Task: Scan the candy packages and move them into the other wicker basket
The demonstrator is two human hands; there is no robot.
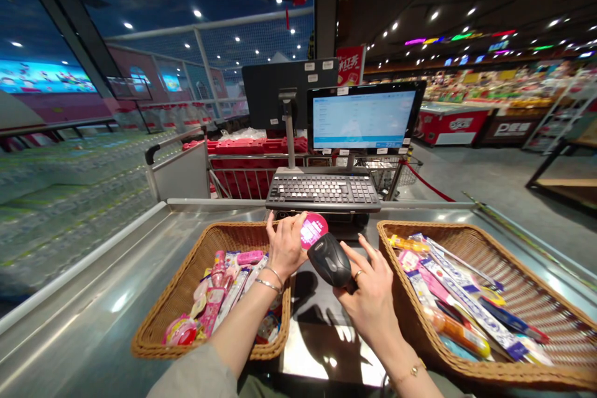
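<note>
My left hand [288, 244] is closed on a round pink package [315, 227], holding it up between the two baskets. In my right hand [372, 280] is a black handheld barcode scanner [329, 259], its head tilted toward the package and close to it. A lit patch shows on the package's face. Below my left forearm sits a wicker basket [181, 286] with pink toys and wrapped items in it. To the right, another wicker basket [559, 311] holds long wrapped packets and bottle-shaped items.
Behind my hands stand a keyboard [324, 190] and a lit monitor [364, 118]. The steel counter [116, 261] extends under both baskets. A metal cart [242, 177] with red goods is beyond its far edge, and stacked bottles [74, 211] line the left.
</note>
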